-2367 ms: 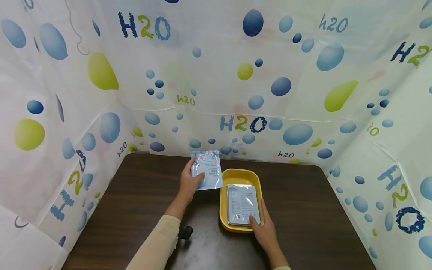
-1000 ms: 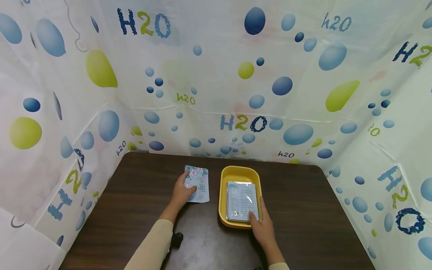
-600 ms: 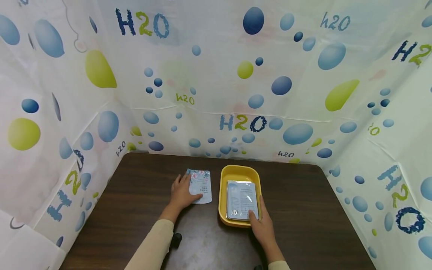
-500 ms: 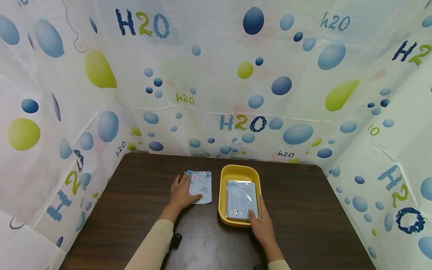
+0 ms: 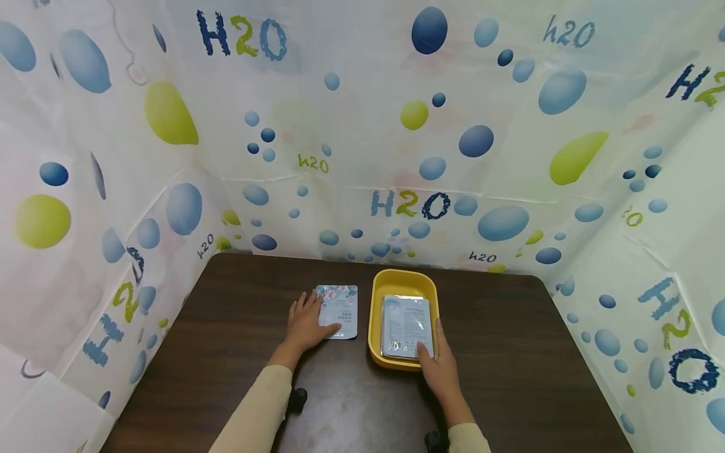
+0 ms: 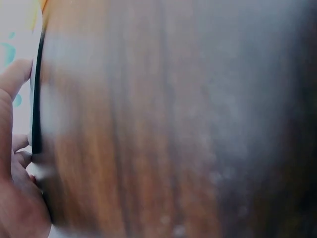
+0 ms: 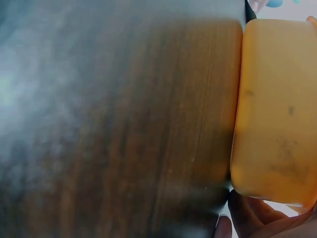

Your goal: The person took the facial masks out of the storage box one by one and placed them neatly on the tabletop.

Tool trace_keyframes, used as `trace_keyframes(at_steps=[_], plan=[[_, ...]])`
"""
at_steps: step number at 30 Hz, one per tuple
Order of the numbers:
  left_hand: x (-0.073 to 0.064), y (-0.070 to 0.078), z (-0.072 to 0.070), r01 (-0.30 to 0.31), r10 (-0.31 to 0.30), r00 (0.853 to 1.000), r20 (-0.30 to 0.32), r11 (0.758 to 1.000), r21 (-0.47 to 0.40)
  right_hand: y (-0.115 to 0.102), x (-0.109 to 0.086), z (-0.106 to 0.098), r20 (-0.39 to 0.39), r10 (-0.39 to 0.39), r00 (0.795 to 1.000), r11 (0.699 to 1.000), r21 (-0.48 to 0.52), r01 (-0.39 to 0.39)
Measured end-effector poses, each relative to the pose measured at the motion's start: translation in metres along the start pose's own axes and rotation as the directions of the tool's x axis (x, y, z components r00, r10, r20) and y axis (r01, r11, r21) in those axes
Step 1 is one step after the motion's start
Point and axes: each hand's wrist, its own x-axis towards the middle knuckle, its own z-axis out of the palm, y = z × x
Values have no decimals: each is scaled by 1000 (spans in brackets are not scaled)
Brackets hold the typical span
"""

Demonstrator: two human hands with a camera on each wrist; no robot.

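Note:
A flat light-blue foil sachet point(image 5: 342, 314) with pink blossoms at its top lies on the table, left of centre. On its left edge rests my left hand point(image 5: 303, 324), fingers spread and thumb across its lower part. Right of it stands a yellow plastic tray point(image 5: 403, 282) that bears a stack of silvery-blue sachets point(image 5: 405, 326). My right hand point(image 5: 443, 372) grips the tray's lower right side, thumb over the rim by the stack and fingers along the outside. In the right wrist view the tray's outer wall point(image 7: 277, 109) fills the right side, with fingers point(image 7: 255, 215) beneath it.
Both things lie on a dark wooden table point(image 5: 498, 352). A white curtain point(image 5: 351, 126) with blue and green drops and H2O lettering hangs behind and at both sides. A dark wrist camera point(image 5: 297, 400) shows under the left forearm.
The left hand has lowered the blossom sachet from beside the tray's top onto the table at left, and its fingers have loosened and spread. The right hand has kept hold of the tray.

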Motion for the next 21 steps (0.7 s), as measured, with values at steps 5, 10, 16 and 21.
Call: trace_keyframes(at_steps=[5,10,16,21], plan=[[1,-1,1,-23,23,1000,-9,1000,-21,-1,1,-1,-2,0,1000,1000,6,0],[1,-4,1,-17,15,1000,-21,995,-100,-1,1,-3,6,12,1000,1000,7,-12],[2,-3,0,20,-31,999,-43,967,-254,-1,1,-6,10,39,999,999,-2,-39],[-2,-8,-10,76,-122,990,-67,878,-473,-2,2,0,3,43,999,999,2,-43]])
